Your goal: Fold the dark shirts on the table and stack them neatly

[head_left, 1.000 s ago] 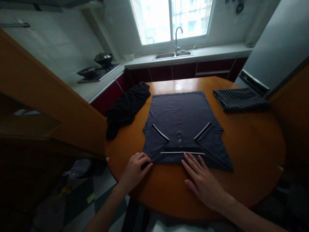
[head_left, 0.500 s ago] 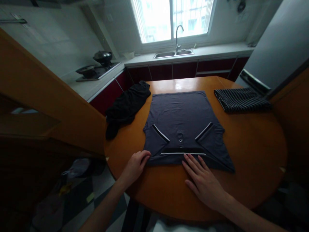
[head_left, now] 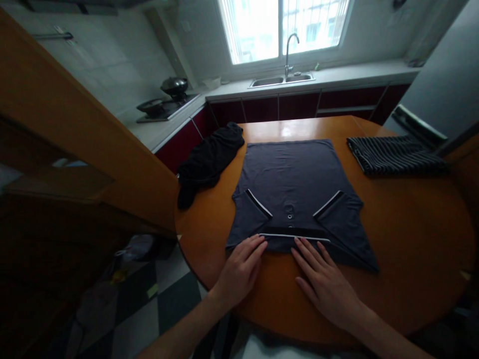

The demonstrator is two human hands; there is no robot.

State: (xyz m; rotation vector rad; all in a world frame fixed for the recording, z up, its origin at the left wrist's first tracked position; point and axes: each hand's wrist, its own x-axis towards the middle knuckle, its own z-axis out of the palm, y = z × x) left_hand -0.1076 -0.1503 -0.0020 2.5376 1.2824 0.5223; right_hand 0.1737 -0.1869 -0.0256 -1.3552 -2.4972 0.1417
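Note:
A dark grey polo shirt lies spread on the table with its collar end toward me. Both sleeves are folded inward over the body, their black-and-white cuffs slanting toward the small buttons. The black collar, edged with a white line, runs along the near side. My left hand rests its fingertips on the near edge at the collar's left end, fingers side by side and slightly bent. Flat on the cloth just below the collar's middle, my right hand has its fingers stretched out and thumb apart.
The round wooden table carries a crumpled black garment at the left and a folded striped cloth at the right. Beyond stand a counter with a sink and a stove with a wok.
My left hand has moved right from the shirt's near left corner to the collar's left end, its pinch loosened. My right hand stays on the cloth. The view has shifted slightly left.

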